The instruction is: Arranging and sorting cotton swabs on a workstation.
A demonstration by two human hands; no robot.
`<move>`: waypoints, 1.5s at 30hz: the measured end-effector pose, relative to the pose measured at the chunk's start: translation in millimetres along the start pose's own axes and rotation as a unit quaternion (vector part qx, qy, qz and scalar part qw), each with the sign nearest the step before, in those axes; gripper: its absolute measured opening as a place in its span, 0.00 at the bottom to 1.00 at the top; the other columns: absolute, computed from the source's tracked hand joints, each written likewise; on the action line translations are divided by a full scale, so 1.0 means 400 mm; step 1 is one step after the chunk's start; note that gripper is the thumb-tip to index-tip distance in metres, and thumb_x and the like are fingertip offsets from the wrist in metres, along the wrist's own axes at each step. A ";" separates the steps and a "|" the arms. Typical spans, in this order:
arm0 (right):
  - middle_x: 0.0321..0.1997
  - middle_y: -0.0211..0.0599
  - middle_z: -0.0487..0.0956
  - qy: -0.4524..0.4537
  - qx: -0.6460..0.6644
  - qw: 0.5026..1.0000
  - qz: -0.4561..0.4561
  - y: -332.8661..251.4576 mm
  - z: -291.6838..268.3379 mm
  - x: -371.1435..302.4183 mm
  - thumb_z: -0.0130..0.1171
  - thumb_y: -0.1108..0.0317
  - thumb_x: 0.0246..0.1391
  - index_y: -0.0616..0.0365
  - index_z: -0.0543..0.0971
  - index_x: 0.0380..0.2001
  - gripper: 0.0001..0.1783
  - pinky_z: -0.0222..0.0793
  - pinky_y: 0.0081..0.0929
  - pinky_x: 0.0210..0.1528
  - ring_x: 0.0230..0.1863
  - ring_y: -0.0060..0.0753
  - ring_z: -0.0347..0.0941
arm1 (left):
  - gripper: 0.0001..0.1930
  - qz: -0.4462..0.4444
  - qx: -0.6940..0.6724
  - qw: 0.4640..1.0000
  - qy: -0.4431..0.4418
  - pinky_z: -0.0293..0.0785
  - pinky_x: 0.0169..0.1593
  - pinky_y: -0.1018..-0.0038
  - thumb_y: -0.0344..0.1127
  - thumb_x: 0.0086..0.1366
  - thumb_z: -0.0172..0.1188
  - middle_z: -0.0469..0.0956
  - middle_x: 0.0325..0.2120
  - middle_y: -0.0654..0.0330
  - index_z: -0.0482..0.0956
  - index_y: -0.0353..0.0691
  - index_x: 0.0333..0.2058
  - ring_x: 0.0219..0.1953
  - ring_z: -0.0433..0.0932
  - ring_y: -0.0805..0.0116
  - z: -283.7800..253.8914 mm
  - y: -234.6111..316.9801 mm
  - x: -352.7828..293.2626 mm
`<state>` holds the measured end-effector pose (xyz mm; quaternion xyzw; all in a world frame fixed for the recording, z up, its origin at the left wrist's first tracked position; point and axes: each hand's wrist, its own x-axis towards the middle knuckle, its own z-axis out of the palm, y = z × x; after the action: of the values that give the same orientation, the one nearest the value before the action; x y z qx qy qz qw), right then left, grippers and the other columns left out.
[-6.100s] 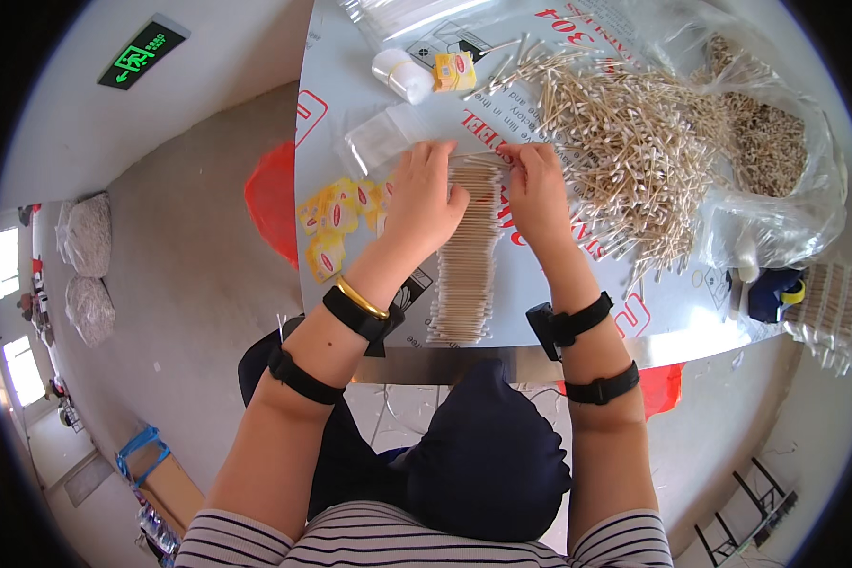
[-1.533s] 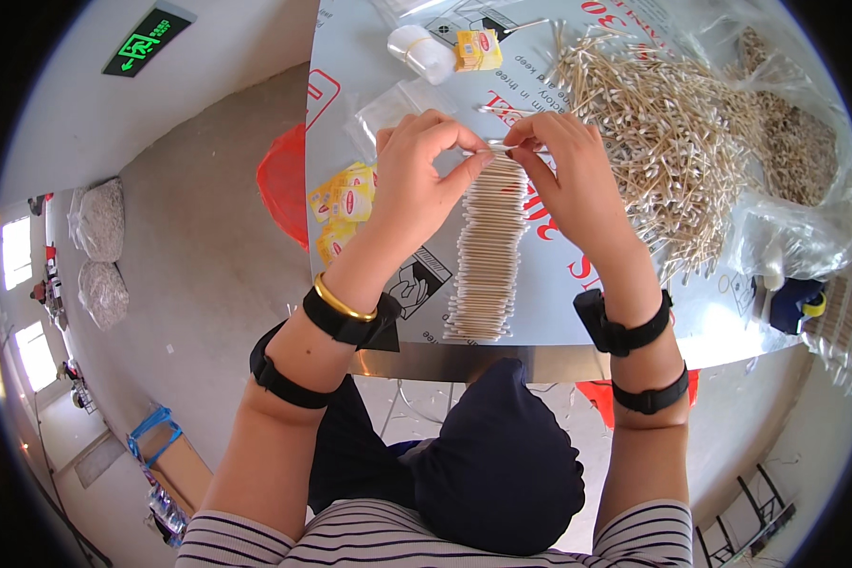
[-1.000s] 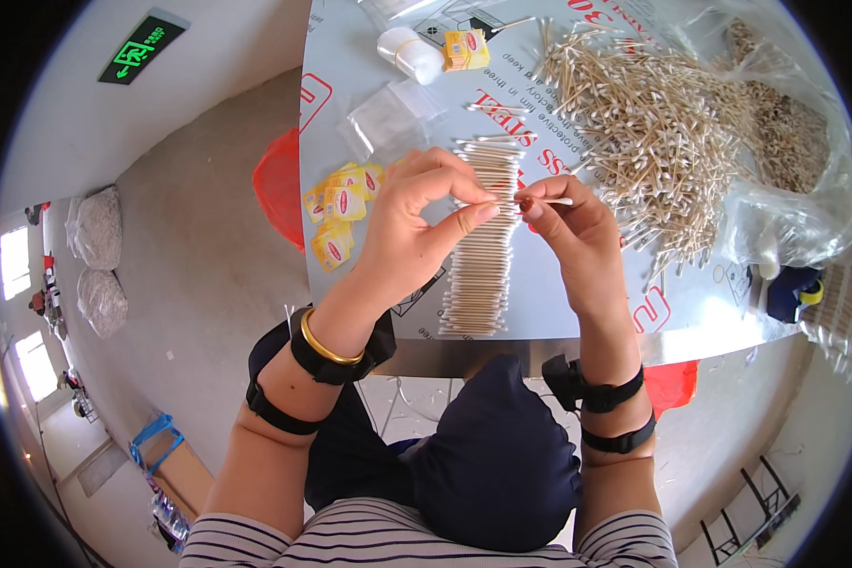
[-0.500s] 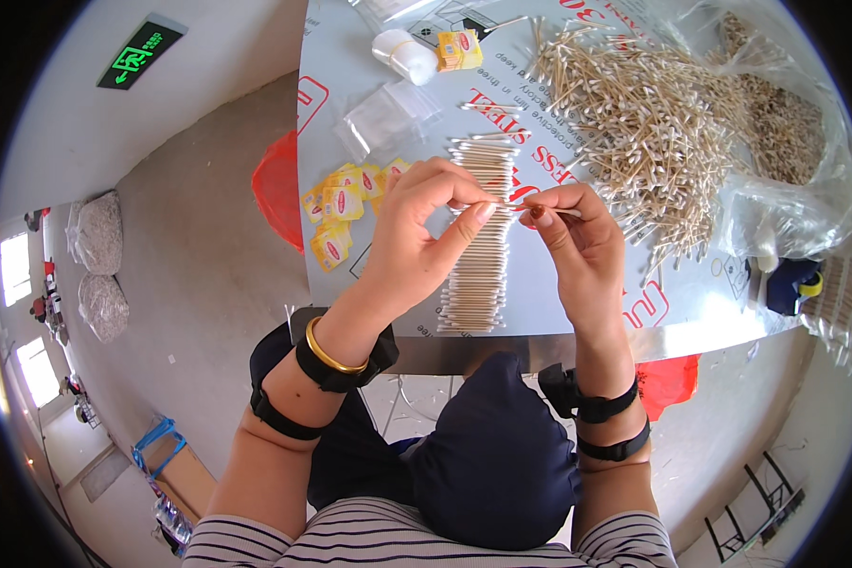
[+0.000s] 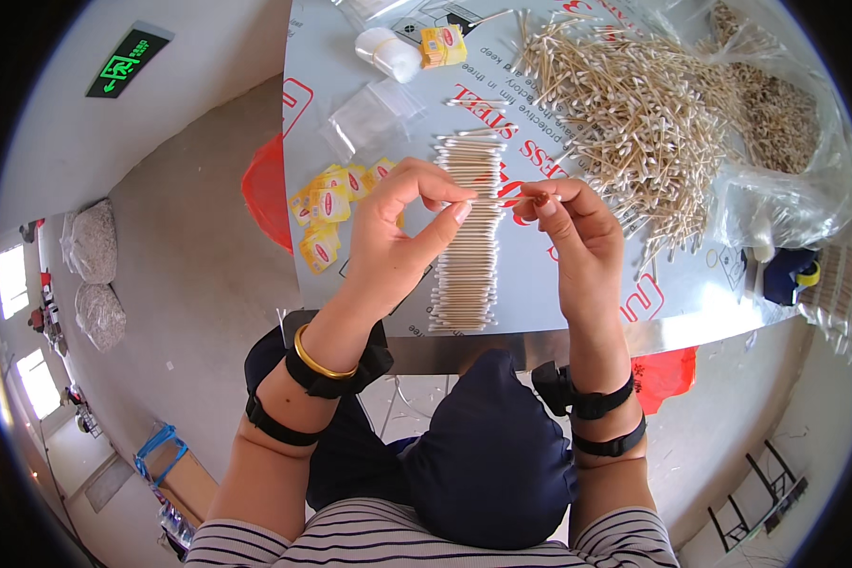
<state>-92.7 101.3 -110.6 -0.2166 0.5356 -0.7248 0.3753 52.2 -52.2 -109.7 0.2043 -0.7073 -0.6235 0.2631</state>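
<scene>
Cotton swabs, wooden-stemmed and white-tipped: one held swab [image 5: 495,201] above the row, its long axis running left to right, one end toward each hand. Left hand [image 5: 470,201]: thumb and forefinger together, clamped on the swab's left part. Right hand [image 5: 543,201]: fingertips likewise pinched on its right part. Beneath, on the table [image 5: 568,293], a row of swabs [image 5: 466,275], each stem lying crosswise, the row itself stretching away from the person. Right of it, a loose pile of swabs [image 5: 634,133], stems at mixed angles. Beyond, a clear plastic bag [image 5: 786,210], lying on its side, densely packed with swabs. Left of the row, yellow cards [image 5: 329,204], scattered; flat clear packets [image 5: 374,118]; farther back, a white roll [image 5: 388,55] beside a yellow stack [image 5: 442,45].
</scene>
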 end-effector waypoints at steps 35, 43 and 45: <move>0.36 0.30 0.82 0.128 -0.183 0.974 0.046 0.002 -0.207 -0.177 0.55 0.64 0.76 0.63 0.80 0.40 0.13 0.69 0.18 0.43 0.36 0.16 0.74 | 0.03 0.024 0.221 0.957 -0.188 0.59 0.53 0.66 0.34 0.64 0.71 0.81 0.35 0.71 0.85 0.47 0.33 0.41 0.79 0.70 0.066 0.000 0.022; 0.38 0.34 0.84 0.064 -0.233 0.969 0.059 -0.056 -0.189 -0.190 0.60 0.77 0.67 0.65 0.81 0.44 0.04 0.73 0.23 0.49 0.42 0.24 0.80 | 0.04 0.003 0.180 0.947 -0.265 0.60 0.55 0.67 0.37 0.66 0.70 0.83 0.34 0.68 0.86 0.46 0.34 0.42 0.80 0.69 0.132 -0.013 0.032; 0.37 0.35 0.85 0.065 -0.296 0.952 0.051 -0.071 -0.132 -0.166 0.63 0.82 0.61 0.64 0.83 0.43 0.07 0.73 0.24 0.46 0.40 0.24 0.80 | 0.05 -0.003 0.184 0.946 -0.268 0.60 0.54 0.68 0.37 0.67 0.69 0.83 0.34 0.68 0.86 0.45 0.34 0.40 0.79 0.68 0.156 -0.007 0.013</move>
<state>-97.9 189.5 -95.6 -0.2430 0.7596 -0.5263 0.2948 9.0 -7.6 -117.3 0.0763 -0.8537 -0.5148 0.0199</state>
